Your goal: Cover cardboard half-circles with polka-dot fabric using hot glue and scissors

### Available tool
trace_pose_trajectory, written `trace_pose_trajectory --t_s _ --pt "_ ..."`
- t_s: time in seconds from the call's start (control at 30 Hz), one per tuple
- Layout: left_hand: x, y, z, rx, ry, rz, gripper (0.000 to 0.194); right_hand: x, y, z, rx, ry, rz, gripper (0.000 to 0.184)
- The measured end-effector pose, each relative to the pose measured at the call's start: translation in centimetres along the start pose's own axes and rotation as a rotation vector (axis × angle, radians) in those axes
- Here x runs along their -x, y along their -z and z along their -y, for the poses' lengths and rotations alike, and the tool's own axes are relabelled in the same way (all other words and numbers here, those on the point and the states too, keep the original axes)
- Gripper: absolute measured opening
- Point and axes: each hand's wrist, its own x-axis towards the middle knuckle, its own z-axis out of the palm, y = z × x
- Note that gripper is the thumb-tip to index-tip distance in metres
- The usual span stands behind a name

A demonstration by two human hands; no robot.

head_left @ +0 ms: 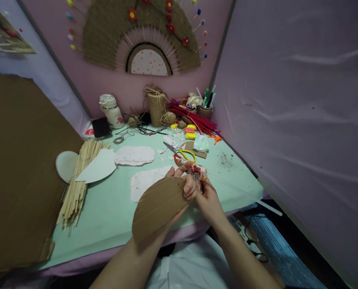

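Observation:
My left hand (178, 171) is closed on a brown half-round piece of cardboard (157, 204), which hides much of the palm. My right hand (208, 202) grips a glue gun (198, 171) with a colourful pattern, close to the cardboard's right end. From the back of the gun a long, thin translucent glue stick (245, 189) sticks out to the right. Its nozzle is hard to make out among the fingers. Just beyond the hands lie scissors (187, 155) with yellow and red handles. Dotted white paper (142, 182) lies on the table under the cardboard.
On the green tabletop (106, 216), a bundle of bamboo sticks (80, 180) and cut white paper (99, 166) lie left. Behind stand a white bottle (111, 112), twine spool (156, 107) and red stems (193, 116). A large cardboard sheet (22, 172) borders the left; a fabric wall (293, 100) the right.

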Motion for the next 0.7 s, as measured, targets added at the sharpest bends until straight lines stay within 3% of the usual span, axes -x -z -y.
trace_pose_trajectory --t_s 0.37,0.53,0.7 --pt "0.1 0.1 -0.1 -0.058 -0.020 0.029 0.049 -0.4 0.0 0.3 -0.036 -0.045 -0.048 0.032" --pt "1.2 1.1 -3.2 -0.114 -0.082 -0.045 0.044 -1.6 1.4 1.0 -0.134 -0.163 -0.057 0.036" --pt "0.2 4.0 -6.7 -0.057 -0.069 -0.184 0.047 -4.0 2.6 2.6 -0.171 -0.209 0.056 0.027"
